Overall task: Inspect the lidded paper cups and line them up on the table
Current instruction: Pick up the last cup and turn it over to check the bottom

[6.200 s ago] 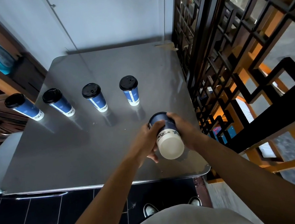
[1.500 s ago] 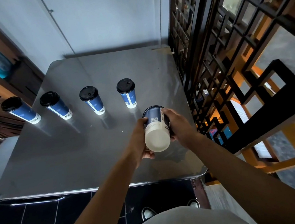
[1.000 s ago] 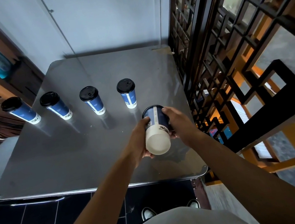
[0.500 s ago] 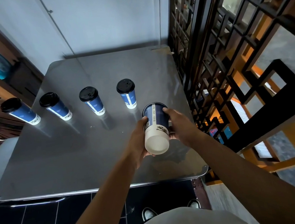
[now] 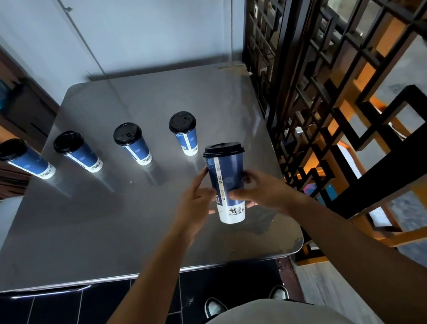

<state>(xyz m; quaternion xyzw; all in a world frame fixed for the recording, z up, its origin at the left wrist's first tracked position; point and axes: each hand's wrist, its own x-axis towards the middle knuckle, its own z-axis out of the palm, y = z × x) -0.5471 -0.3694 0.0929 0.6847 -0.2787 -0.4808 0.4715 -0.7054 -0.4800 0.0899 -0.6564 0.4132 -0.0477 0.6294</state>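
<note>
I have the fifth cup (image 5: 227,184) between both hands, held above the near right part of the counter (image 5: 113,226). Its long axis stands almost upright, black lid at 12 o'clock and white base at 6. My left hand (image 5: 198,203) lies at 9 o'clock of the cup, fingers curved against its blue wall; my right hand (image 5: 261,191) lies at 3 o'clock, thumb across the front and fingers wrapped behind. So both hands are grasping the cup, and neither is free.

Four lidded cups already stand in a row across the counter: the far-left cup (image 5: 24,159), the second cup (image 5: 78,152), the third cup (image 5: 132,144) and the fourth cup (image 5: 184,133). The fourth sits at about 11 o'clock from the cup I hold, near it but apart. The open spot that would carry the row on lies, I judge, at about 1 o'clock from my hands, toward the lattice screen (image 5: 331,81). My right hand is the nearer one to that spot.
</note>
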